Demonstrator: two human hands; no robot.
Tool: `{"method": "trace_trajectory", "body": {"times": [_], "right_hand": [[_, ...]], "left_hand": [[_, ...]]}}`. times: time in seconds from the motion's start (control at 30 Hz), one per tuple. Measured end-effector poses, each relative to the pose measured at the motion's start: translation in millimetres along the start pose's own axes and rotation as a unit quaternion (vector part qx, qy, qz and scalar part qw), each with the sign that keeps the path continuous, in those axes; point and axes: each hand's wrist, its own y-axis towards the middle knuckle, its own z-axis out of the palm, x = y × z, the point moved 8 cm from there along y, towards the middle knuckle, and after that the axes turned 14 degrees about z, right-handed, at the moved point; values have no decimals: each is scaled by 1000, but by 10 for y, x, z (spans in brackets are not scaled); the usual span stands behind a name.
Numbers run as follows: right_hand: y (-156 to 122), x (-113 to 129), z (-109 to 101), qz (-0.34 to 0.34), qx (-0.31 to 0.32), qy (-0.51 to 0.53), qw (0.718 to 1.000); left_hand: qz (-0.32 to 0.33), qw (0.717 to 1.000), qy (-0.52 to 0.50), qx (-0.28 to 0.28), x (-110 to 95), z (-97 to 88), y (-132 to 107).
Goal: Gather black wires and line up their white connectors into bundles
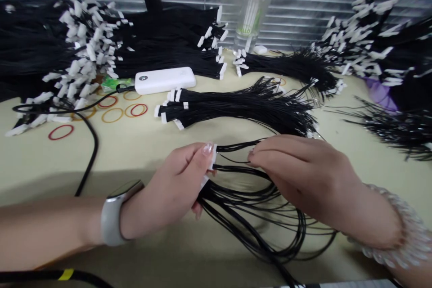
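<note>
My left hand (pixel 178 184) is closed, its thumb pressed on a white plug connector (pixel 213 156) from which thin black wires (pixel 239 168) run to the right. A second white connector below it sits partly under the fingers, with more black wires (pixel 249 229) looping down and rightward. My right hand (pixel 300 171) pinches a thin black wire (pixel 232 159) near its fingertips, a short way right of the connector. The far ends of the wires are hidden behind that hand or out of view. Just beyond both hands lies a bundle of black wires with white connectors (pixel 236 108).
Large stacks of black cables with white connectors (pixel 81 45) stand at the back left and right. A white power bank (pixel 165 80) with a black cable (pixel 96 144) lies on the table. Several red and yellow rubber bands (pixel 112 115) are scattered nearby. A clear bottle (pixel 251 13) stands by the blinds.
</note>
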Motion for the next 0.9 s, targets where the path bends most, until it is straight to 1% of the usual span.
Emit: {"method": "trace_trajectory", "body": {"times": [0.27,0.4,0.43,0.5,0.67,0.8,0.9], "right_hand": [[-24,4,-86,3,-21,-11,1000],[-15,-11,-126,39,-77,-37,996],[-11,-9,-114,45,-82,-38,995],[-4,21,-65,38,-72,-29,996],[-11,153,23,-10,-21,-27,999],[4,189,31,-6,-1,-59,998],[32,214,47,-11,10,-93,996]], "left_hand": [[5,1000,14,23,-10,20,11],[21,998,42,29,-42,25,5],[25,998,51,33,-52,30,-1],[30,997,63,45,-70,46,-16],[51,994,81,55,-140,63,-36],[66,992,89,60,-165,74,-29],[66,992,89,61,-150,76,-25]]}}
